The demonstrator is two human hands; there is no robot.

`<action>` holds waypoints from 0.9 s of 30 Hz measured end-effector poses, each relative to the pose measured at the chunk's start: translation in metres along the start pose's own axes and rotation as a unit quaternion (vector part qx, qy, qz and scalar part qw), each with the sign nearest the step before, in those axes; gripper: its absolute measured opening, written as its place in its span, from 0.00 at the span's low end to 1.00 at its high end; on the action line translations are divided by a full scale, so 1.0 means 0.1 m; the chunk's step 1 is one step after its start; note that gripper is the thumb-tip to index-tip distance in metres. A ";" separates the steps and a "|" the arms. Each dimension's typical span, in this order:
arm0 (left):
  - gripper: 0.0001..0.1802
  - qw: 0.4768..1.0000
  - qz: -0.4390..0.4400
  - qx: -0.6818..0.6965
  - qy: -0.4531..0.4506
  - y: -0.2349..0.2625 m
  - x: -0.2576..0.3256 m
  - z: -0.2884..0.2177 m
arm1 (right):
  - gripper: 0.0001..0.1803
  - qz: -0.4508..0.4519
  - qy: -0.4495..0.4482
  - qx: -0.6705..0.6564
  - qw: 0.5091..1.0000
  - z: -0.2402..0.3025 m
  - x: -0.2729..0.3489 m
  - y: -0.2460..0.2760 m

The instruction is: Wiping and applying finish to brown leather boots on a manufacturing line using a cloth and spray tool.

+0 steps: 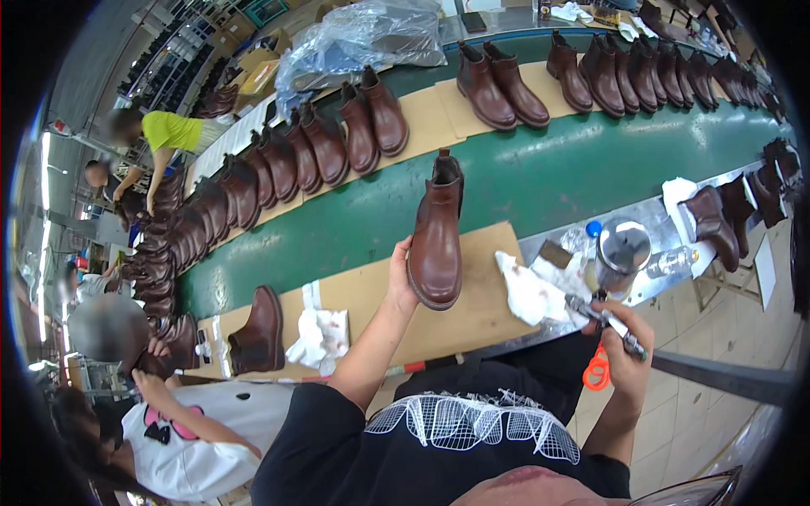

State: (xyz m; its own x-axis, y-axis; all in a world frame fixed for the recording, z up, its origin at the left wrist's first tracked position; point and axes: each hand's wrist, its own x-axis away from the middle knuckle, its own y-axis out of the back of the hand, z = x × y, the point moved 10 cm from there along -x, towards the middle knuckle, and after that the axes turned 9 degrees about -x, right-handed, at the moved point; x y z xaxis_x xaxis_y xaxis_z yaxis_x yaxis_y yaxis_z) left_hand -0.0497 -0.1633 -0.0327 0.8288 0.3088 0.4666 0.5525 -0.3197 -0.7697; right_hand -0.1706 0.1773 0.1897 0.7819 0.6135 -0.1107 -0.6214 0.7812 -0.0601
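My left hand (400,282) grips a brown ankle boot (438,232) by its heel and holds it up, sole toward me, over a cardboard sheet (485,295) on the green conveyor belt (557,173). My right hand (620,337) holds a small metal spray gun (603,316) with a shiny cup (622,253), just right of the boot and near a white rag (527,291). Orange-handled scissors (596,369) hang below that hand.
Rows of brown boots (337,139) stand on cardboard along the belt's far side. A single boot (257,333) and rags sit at left, where a person in white (194,438) works. More boots (713,219) rest on a metal shelf at right. Other workers stand far left.
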 end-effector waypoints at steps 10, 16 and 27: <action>0.29 0.983 0.100 0.044 0.146 -0.97 -1.45 0.30 | 0.20 -0.050 -0.078 -0.040 0.995 -0.34 -0.34 0.43; 0.28 0.982 0.170 -0.027 0.075 -2.26 -3.05 0.33 | 0.22 -0.071 -0.109 -0.035 0.991 -0.39 -0.37 0.57; 0.45 0.966 -0.019 -0.220 0.131 -1.53 -3.73 0.89 | 0.26 -0.080 -0.118 -0.022 0.990 -0.51 -0.33 0.84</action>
State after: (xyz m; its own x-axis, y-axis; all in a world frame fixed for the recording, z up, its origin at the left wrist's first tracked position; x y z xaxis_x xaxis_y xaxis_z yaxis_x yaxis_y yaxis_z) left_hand -0.4513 -0.1495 -0.1282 0.7695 0.1083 0.6294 0.5186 -0.6811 -0.5169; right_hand -0.2509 0.2166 0.1380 0.8565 0.4972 0.1387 -0.4871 0.8674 -0.1018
